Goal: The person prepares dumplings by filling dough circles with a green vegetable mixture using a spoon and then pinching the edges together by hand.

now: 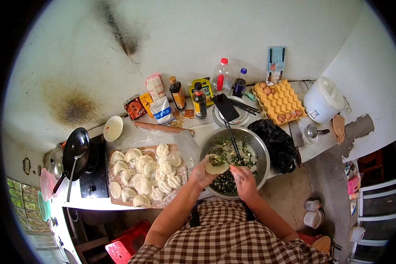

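Observation:
On my left hand (202, 172) lies a round dough wrapper (216, 169) with green chopped filling (217, 160) on it. My right hand (244, 181) is at the wrapper's right edge, its fingertips touching or nearly touching it. Both hands are over the near part of a large steel bowl (266, 158) of chopped green filling (225, 183). A pair of dark chopsticks (231, 138) leans in the bowl, tips in the filling. To the left, a floured wooden board (116, 200) holds several dumplings (143, 185) and a flat dough round (115, 190).
A rolling pin (161, 128), seasoning bottles (199, 102) and packets stand behind the board. A black plastic bag (274, 145) touches the bowl's right side, with an egg tray (283, 102) and a rice cooker (324, 100) beyond. A wok (76, 151) sits at the left.

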`<act>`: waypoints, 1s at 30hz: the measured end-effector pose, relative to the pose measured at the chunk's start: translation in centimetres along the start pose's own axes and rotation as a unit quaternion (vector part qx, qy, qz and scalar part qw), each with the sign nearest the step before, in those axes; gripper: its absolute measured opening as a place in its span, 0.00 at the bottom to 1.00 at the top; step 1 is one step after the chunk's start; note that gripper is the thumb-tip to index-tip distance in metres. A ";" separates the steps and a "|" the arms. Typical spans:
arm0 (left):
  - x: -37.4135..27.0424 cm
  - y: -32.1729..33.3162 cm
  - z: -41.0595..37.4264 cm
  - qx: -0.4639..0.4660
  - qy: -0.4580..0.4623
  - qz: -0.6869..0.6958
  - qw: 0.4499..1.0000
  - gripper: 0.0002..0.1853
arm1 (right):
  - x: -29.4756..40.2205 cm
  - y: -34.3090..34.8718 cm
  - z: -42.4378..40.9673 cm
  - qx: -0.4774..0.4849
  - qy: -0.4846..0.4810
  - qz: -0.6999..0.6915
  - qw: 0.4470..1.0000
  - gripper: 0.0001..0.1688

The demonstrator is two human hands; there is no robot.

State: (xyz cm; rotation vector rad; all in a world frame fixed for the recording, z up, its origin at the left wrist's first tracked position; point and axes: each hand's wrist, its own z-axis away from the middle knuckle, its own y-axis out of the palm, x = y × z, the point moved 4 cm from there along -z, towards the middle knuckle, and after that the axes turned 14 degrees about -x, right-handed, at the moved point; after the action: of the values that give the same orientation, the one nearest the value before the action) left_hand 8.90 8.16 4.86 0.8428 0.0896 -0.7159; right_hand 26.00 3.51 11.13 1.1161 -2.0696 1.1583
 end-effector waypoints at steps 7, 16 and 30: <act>-0.4 -1.3 -1.2 -0.053 0.026 0.016 0.998 0.21 | 1.0 1.3 2.6 0.088 -0.174 0.059 0.979 0.31; -0.8 -1.6 -0.5 0.022 -0.008 0.054 0.998 0.21 | 1.6 0.4 2.1 0.072 -0.096 0.012 0.993 0.28; -1.7 0.4 1.8 0.098 -0.035 0.012 0.995 0.23 | 3.2 -1.5 0.1 -0.002 0.025 -0.107 0.994 0.19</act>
State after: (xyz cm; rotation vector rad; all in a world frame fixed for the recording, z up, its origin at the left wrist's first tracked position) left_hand 7.46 7.96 6.96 1.0031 -0.0535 -0.7386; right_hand 25.55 1.65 14.09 1.2598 -1.8614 1.0662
